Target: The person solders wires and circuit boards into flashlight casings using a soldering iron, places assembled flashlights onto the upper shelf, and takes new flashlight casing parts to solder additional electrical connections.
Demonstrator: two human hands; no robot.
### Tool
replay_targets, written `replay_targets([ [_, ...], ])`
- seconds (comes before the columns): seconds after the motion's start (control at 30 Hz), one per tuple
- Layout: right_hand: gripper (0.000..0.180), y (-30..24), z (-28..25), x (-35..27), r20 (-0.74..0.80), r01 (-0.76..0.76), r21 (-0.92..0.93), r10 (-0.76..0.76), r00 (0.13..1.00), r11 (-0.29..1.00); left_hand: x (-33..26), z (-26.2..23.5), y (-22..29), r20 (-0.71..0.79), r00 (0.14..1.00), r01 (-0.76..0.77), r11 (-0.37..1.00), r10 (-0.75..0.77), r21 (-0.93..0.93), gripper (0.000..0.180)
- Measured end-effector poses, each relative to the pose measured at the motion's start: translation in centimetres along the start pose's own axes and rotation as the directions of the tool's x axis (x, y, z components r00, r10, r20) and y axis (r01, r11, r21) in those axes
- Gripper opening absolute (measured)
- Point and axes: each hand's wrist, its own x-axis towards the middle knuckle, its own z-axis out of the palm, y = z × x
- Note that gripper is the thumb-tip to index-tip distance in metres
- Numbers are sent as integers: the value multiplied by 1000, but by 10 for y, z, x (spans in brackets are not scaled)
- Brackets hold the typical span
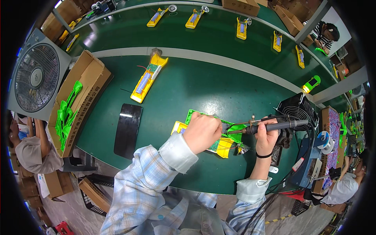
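Observation:
My right hand (pixel 266 138) grips a soldering iron (pixel 276 126) by its dark handle, with a thin metal feed tube along it. The iron's tip points left, toward a green plastic housing (pixel 235 136). My left hand (pixel 202 133) is closed, fingers curled down over that housing; whatever they pinch is hidden beneath them. Under and beside the green part lies a yellow lamp housing (pixel 224 152) with a circuit board, wires and a small reflector (pixel 242 149). Farther left lies another yellow lamp housing (pixel 138 93) holding a blue battery (pixel 144 82).
A black phone (pixel 127 131) lies left of my hands. Beyond it stand a cardboard box (pixel 92 84) of green parts and a fan (pixel 36 76). Several yellow lamps line the far belt (pixel 219 33). A black fan unit (pixel 297 106), cables and a solder spool (pixel 324 141) crowd the right.

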Motion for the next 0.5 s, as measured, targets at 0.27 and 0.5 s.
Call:
replay_targets([
  [0.27, 12, -7, 2, 0, 19, 104, -83, -103, 994, 991, 0, 0, -1, 2, 1000, -1, 1000, 1, -22, 9],
  [0.5, 11, -10, 4, 1, 75, 264, -92, -258, 963, 960, -1, -1, -2, 14, 1000, 10, 999, -10, -38, 9],
])
